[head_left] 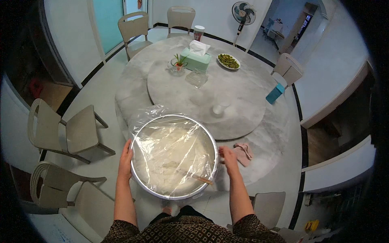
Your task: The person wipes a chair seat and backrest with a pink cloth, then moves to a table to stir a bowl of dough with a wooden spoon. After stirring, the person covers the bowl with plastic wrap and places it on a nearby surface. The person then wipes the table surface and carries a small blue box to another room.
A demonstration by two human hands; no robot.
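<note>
A wide round metal basin (216,156) sits at the near edge of the table, holding a pale mass that looks like dough (172,158). Clear plastic film (150,117) lies wrinkled across its top and spills past the rim at the far left. Brown sticks, perhaps chopsticks (202,179), show at the basin's lower right; whether they lie over or under the film I cannot tell. My left hand (126,158) grips the basin's left side. Just off the right rim, my right hand (228,157) is open, its fingers beside the film's edge.
A pink cloth (243,154) lies right of my right hand. On the turntable (182,95) stand a white cup (219,109), a clear dish (197,79), a plant bowl (177,67), a tissue box (196,60) and a plate of green food (229,62). Chairs (83,129) surround the table.
</note>
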